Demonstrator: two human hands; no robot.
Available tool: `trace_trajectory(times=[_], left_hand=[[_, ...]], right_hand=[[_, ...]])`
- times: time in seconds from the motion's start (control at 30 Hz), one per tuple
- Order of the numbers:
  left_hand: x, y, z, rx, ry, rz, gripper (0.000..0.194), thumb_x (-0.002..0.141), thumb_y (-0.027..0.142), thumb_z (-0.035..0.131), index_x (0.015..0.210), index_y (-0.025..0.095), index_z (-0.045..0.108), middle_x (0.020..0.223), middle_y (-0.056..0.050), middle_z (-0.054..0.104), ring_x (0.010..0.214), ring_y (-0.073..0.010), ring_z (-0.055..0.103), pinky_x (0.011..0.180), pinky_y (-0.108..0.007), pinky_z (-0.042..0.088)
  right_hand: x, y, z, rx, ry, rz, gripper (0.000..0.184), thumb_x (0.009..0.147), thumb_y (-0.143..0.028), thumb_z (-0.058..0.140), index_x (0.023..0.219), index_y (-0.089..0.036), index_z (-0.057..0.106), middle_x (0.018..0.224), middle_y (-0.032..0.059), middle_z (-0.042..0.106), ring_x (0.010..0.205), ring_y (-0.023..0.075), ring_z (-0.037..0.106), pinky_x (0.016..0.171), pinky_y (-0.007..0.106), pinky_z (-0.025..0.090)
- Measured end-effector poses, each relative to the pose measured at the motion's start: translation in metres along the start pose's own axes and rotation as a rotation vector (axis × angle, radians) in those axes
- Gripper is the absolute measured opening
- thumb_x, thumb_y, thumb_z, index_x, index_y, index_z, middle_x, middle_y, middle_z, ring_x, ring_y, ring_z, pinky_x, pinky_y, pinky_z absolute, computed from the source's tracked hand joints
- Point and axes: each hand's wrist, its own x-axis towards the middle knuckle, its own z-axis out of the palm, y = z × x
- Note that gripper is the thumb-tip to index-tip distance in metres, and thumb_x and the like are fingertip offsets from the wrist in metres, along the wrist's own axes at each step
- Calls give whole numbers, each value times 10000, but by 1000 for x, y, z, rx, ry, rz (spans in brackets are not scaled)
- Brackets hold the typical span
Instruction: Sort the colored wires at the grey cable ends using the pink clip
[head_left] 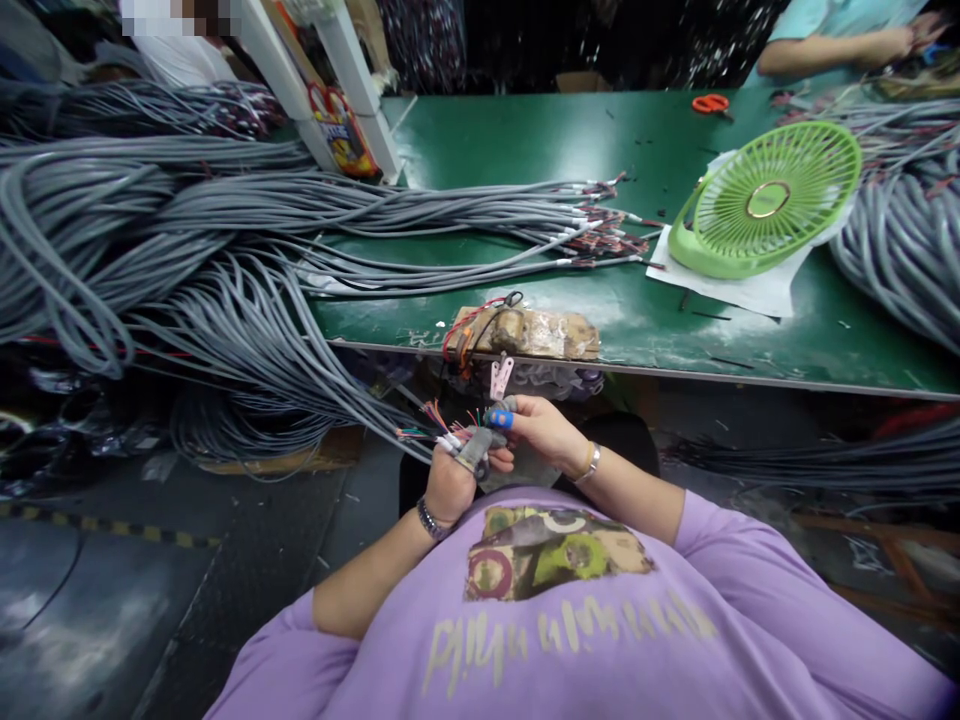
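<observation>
My left hand (450, 485) is closed around the stripped ends of a few grey cables (360, 405), whose thin coloured wires (442, 420) fan out just above the fist. My right hand (544, 432) is closed in a pinch at those wire ends, with a blue cover (501, 419) on one fingertip and grey tape on others. Both hands work just below the front edge of the green table (675, 330). The cables run up and left into a big grey bundle (187, 240).
A green desk fan (772, 195) lies tilted on white paper at the right. More grey cables (900, 240) lie at the far right. A taped block with red wire (525, 332) sits at the table edge. Orange scissors (710, 103) lie far back. Another person's arm (840, 45) is at top right.
</observation>
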Motion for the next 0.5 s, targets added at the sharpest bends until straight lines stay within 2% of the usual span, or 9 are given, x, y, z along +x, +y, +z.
trace_trajectory(times=[0.13, 0.33, 0.5], left_hand=[[-1, 6, 1, 81, 25, 3, 360, 838, 461, 608, 735, 127, 692, 691, -84, 738, 559, -182, 691, 551, -271, 537], [-4, 16, 4, 230, -21, 18, 385, 838, 479, 602, 682, 138, 688, 656, -79, 732, 617, -199, 707, 638, -294, 562], [-6, 15, 5, 230, 19, 2, 372, 825, 479, 615, 674, 147, 683, 623, -67, 724, 588, -194, 698, 632, -290, 556]], right_hand=[[-2, -2, -1, -46, 47, -18, 411, 584, -468, 820, 693, -139, 599, 577, -26, 549, 493, 57, 417, 493, 214, 318], [-5, -7, 6, -107, -36, -43, 434, 600, -491, 802, 684, -155, 540, 536, -42, 528, 480, 71, 434, 488, 231, 349], [-6, -6, 8, -119, -12, -46, 412, 608, -478, 793, 684, -156, 547, 531, -46, 527, 478, 71, 434, 499, 237, 354]])
